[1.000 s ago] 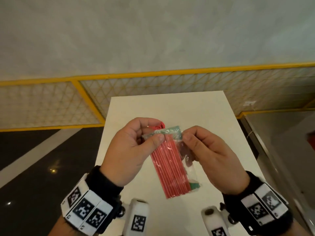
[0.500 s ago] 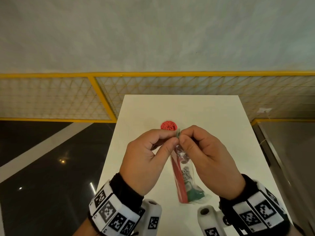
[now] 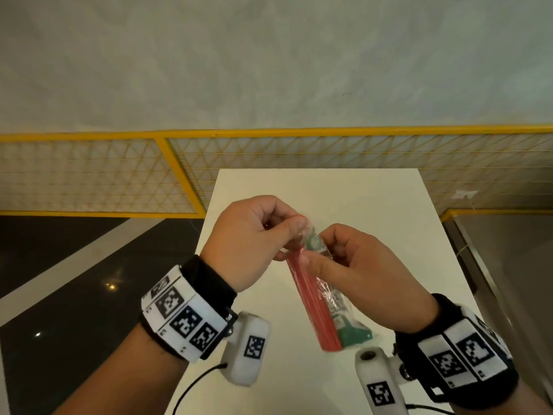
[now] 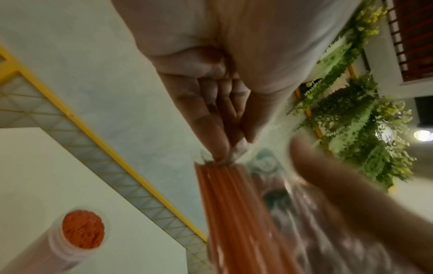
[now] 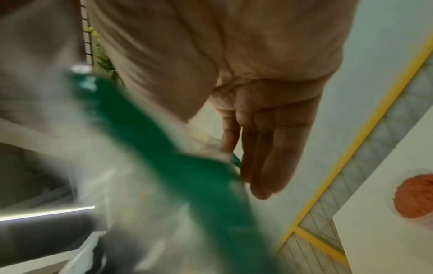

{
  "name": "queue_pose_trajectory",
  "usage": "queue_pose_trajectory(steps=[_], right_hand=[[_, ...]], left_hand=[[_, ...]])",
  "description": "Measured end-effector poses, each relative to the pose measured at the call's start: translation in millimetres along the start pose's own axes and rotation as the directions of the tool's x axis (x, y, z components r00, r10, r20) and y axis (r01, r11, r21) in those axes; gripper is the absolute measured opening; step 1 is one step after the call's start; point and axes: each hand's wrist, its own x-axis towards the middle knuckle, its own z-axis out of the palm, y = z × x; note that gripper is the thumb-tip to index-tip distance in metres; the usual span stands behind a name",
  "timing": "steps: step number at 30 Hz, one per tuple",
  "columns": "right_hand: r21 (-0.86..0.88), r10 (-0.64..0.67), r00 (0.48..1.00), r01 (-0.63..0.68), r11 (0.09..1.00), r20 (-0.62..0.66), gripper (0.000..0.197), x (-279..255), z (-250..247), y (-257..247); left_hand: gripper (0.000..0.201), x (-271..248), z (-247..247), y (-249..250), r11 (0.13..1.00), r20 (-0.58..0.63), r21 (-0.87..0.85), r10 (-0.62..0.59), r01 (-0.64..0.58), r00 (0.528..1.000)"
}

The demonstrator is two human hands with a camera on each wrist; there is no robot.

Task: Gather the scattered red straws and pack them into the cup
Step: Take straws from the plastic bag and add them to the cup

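While the fingers (image 3: 294,227) of the left hand (image 3: 248,244) pinch the top edge of a clear plastic packet (image 3: 324,298), the right hand (image 3: 362,277) grips the same packet just beside them, thumb pressed across its front and fingers curled behind. Both hands hold the packet in the air above a white counter (image 3: 374,193). Inside it, a bundle of red straws (image 3: 312,307) runs lengthwise along the left side, with a green printed card (image 3: 354,333) next to it at the lower end. The left wrist view shows a clear cup (image 4: 70,239) standing on the counter, already packed with red straws and well apart from the hands. Black wristbands (image 3: 185,316) bearing square printed markers wrap both wrists. Beyond the counter, a yellow-framed mesh fence (image 3: 89,175) runs along a pale wall.
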Motion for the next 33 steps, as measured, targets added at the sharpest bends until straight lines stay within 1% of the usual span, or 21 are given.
queue_pose_trajectory(steps=[2, 4, 6, 8, 9, 11, 13, 14, 17, 20, 21, 22, 24, 26, 28, 29, 30, 32, 33], right_hand=[[0.018, 0.019, 1.000, -0.019, 1.000, -0.012, 0.020, 2, -4, 2], [0.050, 0.050, 0.999, -0.050, 0.998, -0.011, 0.020, 3, -9, 4], [0.083, 0.084, 0.996, -0.085, 0.993, 0.011, 0.020, 2, -13, 5], [0.158, 0.123, 0.992, -0.128, 0.979, 0.040, 0.020, 0, -15, 6], [0.200, 0.146, 0.988, -0.154, 0.968, 0.051, 0.021, -1, -16, 5], [0.264, 0.180, 0.982, -0.187, 0.946, 0.048, 0.021, -3, -16, 7], [0.294, 0.195, 0.981, -0.192, 0.936, 0.020, 0.021, -3, -16, 11], [0.306, 0.196, 0.981, -0.188, 0.933, 0.005, 0.021, -3, -16, 14], [0.342, 0.199, 0.980, -0.183, 0.922, -0.012, 0.023, -1, -16, 20], [0.341, 0.159, 0.987, -0.143, 0.929, -0.017, 0.024, 1, -16, 26], [0.337, 0.135, 0.991, -0.126, 0.933, -0.004, 0.027, 2, -16, 28], [0.336, 0.112, 0.993, -0.113, 0.935, 0.022, 0.031, 3, -15, 30], [0.371, 0.075, 0.990, -0.115, 0.922, 0.123, 0.038, 5, -13, 33], [0.420, 0.010, 0.970, -0.115, 0.900, 0.244, 0.047, 6, -9, 31], [0.392, -0.020, 0.946, -0.115, 0.913, 0.323, 0.057, 6, -6, 30], [0.362, -0.011, 0.940, -0.121, 0.924, 0.342, 0.055, 6, -3, 29], [0.328, 0.005, 0.939, -0.125, 0.936, 0.343, 0.047, 6, 0, 28], [0.258, 0.041, 0.950, -0.125, 0.958, 0.309, 0.028, 6, 6, 30], [0.217, 0.066, 0.955, -0.133, 0.967, 0.290, 0.027, 6, 8, 32]], left_hand=[[0.006, 9, -4, 6, 0.999, 0.060, 0.049, -0.001, -0.002, 0.998], [0.005, 18, -7, 12, 0.997, 0.106, 0.074, 0.000, -0.008, 0.994], [0.005, 26, -10, 15, 0.999, 0.137, 0.054, -0.007, 0.000, 0.991], [0.007, 32, -13, 17, 1.000, 0.139, -0.010, -0.023, 0.024, 0.990], [0.011, 34, -15, 17, 0.999, 0.123, -0.039, -0.029, 0.034, 0.992], [0.026, 34, -18, 14, 0.998, 0.075, -0.052, -0.039, 0.043, 0.996], [0.040, 30, -21, 8, 1.000, 0.056, 0.014, -0.016, 0.015, 0.998], [0.042, 26, -20, 5, 0.999, 0.081, 0.044, -0.001, -0.002, 0.997], [0.039, 14, -11, -5, 0.998, 0.176, 0.058, -0.011, 0.001, 0.984], [0.028, 11, -4, -16, 0.995, 0.136, 0.104, -0.013, -0.001, 0.991], [0.023, 11, -3, -17, 0.997, 0.110, 0.077, -0.031, 0.023, 0.993], [0.020, 12, -3, -18, 0.998, 0.088, 0.028, -0.054, 0.051, 0.995], [0.015, 13, -2, -18, 0.994, 0.068, -0.059, -0.087, 0.091, 0.994], [0.014, 13, -1, -15, 0.987, 0.071, -0.121, -0.098, 0.106, 0.993], [0.014, 14, 1, -12, 0.978, 0.076, -0.175, -0.100, 0.112, 0.992], [0.014, 15, 1, -11, 0.976, 0.071, -0.188, -0.100, 0.111, 0.992], [0.013, 17, 1, -10, 0.975, 0.064, -0.192, -0.099, 0.110, 0.993], [0.011, 19, 0, -11, 0.979, 0.036, -0.178, -0.096, 0.101, 0.995], [0.010, 19, -2, -12, 0.982, 0.014, -0.163, -0.091, 0.093, 0.996]])
